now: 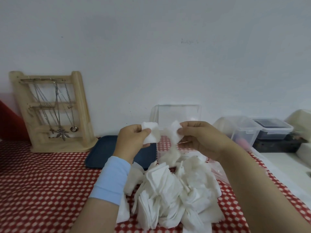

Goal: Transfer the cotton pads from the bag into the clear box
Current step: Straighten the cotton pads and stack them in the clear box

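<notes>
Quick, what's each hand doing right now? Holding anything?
Left hand: pinching a cotton pad.
Right hand: pinching a second cotton pad.

- Clear box (178, 113): front was hidden behind left hand (130, 140), right hand (200, 138) and their cotton pads (150, 133).
- Tray (101, 152): right end was covered by the left wrist.
- Bag (218, 172): was mostly buried under the pile (168, 190).

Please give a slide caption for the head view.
Left hand and right hand each pinch a cotton pad before the clear box.
</notes>
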`<state>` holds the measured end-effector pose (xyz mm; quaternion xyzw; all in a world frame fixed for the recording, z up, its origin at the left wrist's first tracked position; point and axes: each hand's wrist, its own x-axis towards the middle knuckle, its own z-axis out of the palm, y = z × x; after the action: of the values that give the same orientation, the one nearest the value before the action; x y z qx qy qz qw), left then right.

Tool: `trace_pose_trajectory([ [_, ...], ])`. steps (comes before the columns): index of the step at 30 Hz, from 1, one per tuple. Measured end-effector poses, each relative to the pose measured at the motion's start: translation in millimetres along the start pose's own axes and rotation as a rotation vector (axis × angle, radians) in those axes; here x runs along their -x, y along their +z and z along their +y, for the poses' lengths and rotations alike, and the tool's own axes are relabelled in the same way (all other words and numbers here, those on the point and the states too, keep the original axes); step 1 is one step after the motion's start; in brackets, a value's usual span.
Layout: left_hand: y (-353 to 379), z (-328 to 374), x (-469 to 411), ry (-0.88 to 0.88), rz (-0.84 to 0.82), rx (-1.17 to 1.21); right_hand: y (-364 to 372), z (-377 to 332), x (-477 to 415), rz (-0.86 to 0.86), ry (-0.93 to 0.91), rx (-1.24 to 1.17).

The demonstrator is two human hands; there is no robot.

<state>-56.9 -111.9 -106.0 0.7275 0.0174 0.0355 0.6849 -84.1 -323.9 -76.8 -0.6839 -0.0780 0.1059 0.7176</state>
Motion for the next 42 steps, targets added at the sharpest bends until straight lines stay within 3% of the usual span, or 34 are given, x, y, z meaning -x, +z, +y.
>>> trace_pose_trajectory([
  [3, 0, 3, 3, -0.019, -0.080, 0.033, 3, -5, 2, -0.072, -0.039, -0.062],
  [7, 11, 10, 13, -0.116, -0.301, 0.129, 7, 2, 0, 0.063, -0.033, 0.193],
  [12, 13, 11, 15, -0.140, -0.300, 0.121, 2, -5, 3, 0.239, -0.154, 0.426],
  [17, 13, 10, 15, -0.151, -0.361, 0.105, 7, -10, 7, 0.118, -0.163, 0.404],
  [23, 12, 11, 16, -0.154, -0.432, 0.131, 9, -2, -3, 0.262, -0.221, 0.569],
  [29, 12, 17, 18, -0.195, -0.482, 0.216, 11, 4, -6, 0.290, -0.182, 0.569],
  [32, 11, 16, 19, -0.114, -0.522, 0.070, 10, 6, -7, 0.252, -0.114, 0.439],
  [35, 8, 10, 13, -0.089, -0.450, 0.010, 11, 9, -9, 0.242, -0.110, 0.361],
  [37, 4, 7, 10, -0.093, -0.389, 0.001, 11, 11, -11, 0.288, -0.126, 0.462],
  [39, 0, 5, 7, -0.091, -0.309, -0.007, 10, 9, -9, 0.343, -0.098, 0.753],
  [42, -3, 2, 3, -0.096, -0.230, 0.009, 14, 8, -4, 0.270, 0.108, 1.217],
])
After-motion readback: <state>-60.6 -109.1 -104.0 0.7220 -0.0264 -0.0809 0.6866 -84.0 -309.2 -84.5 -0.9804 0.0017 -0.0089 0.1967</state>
